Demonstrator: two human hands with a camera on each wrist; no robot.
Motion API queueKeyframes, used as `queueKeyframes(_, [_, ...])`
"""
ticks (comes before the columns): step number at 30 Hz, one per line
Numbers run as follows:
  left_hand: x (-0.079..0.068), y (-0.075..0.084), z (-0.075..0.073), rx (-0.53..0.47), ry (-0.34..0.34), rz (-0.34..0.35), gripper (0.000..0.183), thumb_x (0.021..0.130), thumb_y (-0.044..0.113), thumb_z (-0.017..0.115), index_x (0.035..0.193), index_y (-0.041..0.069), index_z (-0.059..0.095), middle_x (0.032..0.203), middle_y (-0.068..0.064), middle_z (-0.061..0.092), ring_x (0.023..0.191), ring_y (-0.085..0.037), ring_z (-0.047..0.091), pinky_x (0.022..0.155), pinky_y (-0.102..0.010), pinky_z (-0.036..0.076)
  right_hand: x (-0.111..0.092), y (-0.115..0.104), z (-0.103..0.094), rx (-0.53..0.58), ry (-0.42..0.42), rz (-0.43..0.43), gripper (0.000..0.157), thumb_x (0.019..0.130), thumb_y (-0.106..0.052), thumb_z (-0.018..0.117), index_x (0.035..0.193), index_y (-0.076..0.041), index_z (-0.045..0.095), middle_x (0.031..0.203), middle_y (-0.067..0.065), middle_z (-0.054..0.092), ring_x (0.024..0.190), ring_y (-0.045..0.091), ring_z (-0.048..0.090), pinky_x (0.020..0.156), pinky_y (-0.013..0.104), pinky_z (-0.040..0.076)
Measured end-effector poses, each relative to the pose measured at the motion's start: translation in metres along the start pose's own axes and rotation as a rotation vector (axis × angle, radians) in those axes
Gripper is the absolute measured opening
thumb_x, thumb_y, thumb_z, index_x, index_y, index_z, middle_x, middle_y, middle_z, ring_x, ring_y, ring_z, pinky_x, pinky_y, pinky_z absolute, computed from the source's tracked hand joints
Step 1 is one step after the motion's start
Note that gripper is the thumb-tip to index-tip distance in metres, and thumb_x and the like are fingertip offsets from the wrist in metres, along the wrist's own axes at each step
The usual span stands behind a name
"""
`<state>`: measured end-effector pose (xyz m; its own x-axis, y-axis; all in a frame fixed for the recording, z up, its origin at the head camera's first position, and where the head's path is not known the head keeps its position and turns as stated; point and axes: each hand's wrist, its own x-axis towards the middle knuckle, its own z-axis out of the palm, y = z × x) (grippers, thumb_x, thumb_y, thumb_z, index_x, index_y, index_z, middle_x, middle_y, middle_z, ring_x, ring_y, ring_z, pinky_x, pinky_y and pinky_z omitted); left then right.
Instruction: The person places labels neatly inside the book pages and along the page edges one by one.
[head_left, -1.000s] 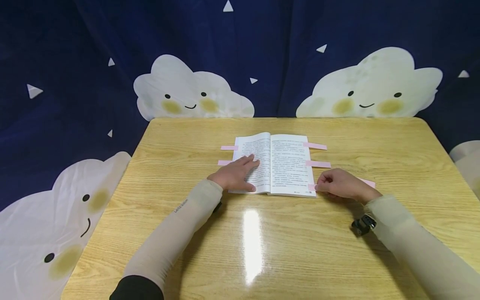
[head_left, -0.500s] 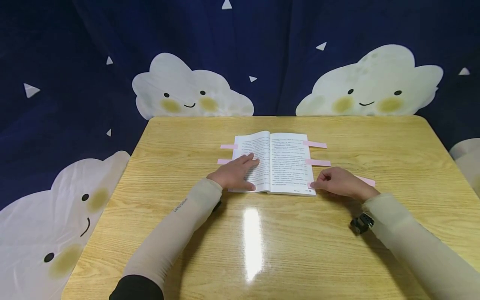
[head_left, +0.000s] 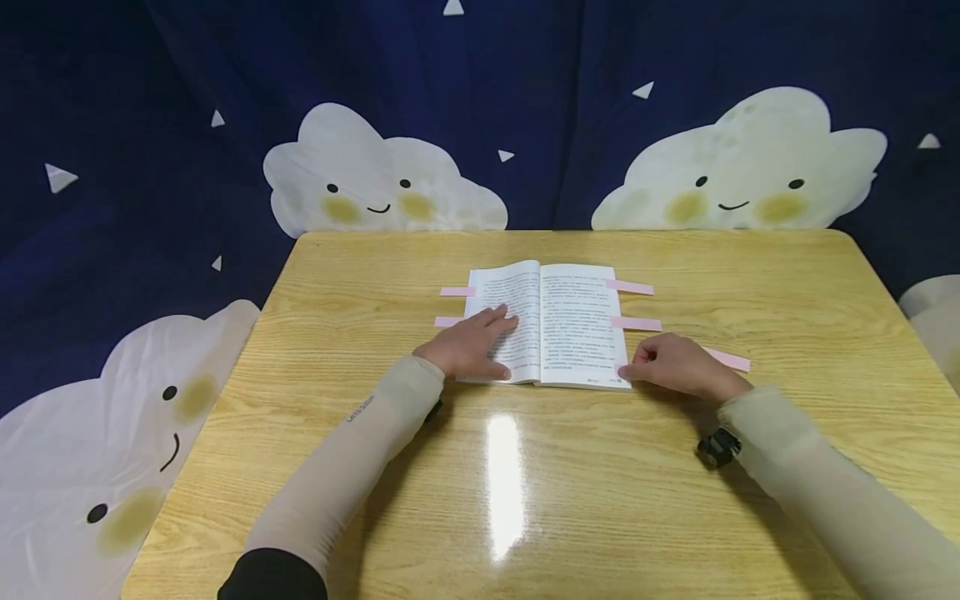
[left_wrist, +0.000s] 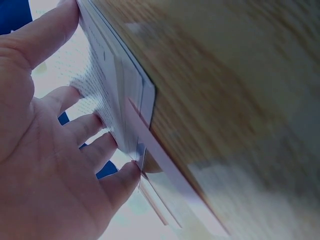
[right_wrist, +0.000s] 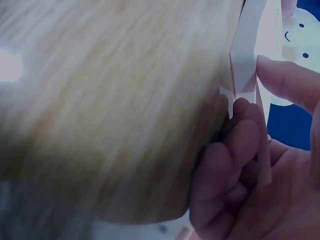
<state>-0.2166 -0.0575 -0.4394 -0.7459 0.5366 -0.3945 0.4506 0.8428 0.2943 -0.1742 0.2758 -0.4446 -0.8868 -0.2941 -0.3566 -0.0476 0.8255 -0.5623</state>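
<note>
An open book (head_left: 577, 321) lies on the wooden table, its printed pages facing up. My left hand (head_left: 471, 343) rests on the left page with fingers spread. In the left wrist view, the palm (left_wrist: 60, 155) is seen beside the page edges, where a pink page marker (left_wrist: 175, 180) sticks out. At the book's lower right corner my right hand (head_left: 678, 364) pinches a pink page marker (right_wrist: 264, 145), its thumb at the page edge. The other right fingers are curled. Only a small pink end shows on the page in the head view; the hand hides the rest.
Two pink markers, an upper one (head_left: 632, 287) and a lower one (head_left: 637, 323), stick out from the right page. Two more project at left, one (head_left: 456, 292) above another (head_left: 448, 322). A pink strip (head_left: 729, 359) lies behind the right wrist. A dark blue cloud-print curtain (head_left: 547, 100) hangs behind the table.
My right hand has slid slightly left, its fingertips now at the page's lower right corner, uncovering more of the pink strip behind it. The left hand has stayed in place.
</note>
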Motion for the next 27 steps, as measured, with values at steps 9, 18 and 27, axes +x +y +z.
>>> queueKeyframes(9, [-0.001,0.000,-0.001,-0.016,-0.005,-0.005,0.091,0.090,0.049,0.068,0.161,0.028,0.015,0.170,0.003,0.001,0.158,-0.022,0.008,0.126,-0.042,0.022,0.004,-0.005,-0.002,-0.045,-0.019,0.023,0.038,0.089,-0.045,0.069,0.072,-0.013,0.059,0.060,-0.006,0.042,0.056,0.012,0.039,0.052,0.027,0.031])
queueKeyframes(18, [0.001,0.000,0.001,-0.014,-0.012,0.011,0.091,0.091,0.050,0.068,0.161,0.027,0.014,0.170,0.002,0.000,0.158,-0.022,0.007,0.127,-0.042,0.021,0.001,-0.006,-0.004,-0.117,-0.010,0.032,0.044,0.087,-0.055,0.068,0.070,-0.014,0.059,0.061,-0.006,0.044,0.057,0.012,0.039,0.053,0.026,0.030])
queueKeyframes(27, [-0.001,0.000,-0.001,-0.017,-0.007,0.011,0.091,0.090,0.049,0.068,0.161,0.027,0.015,0.170,0.002,0.001,0.158,-0.022,0.007,0.126,-0.042,0.022,-0.004,-0.022,-0.006,-0.255,-0.006,0.098,0.047,0.087,-0.056,0.066,0.077,-0.010,0.067,0.071,0.000,0.060,0.061,0.015,0.048,0.053,0.028,0.036])
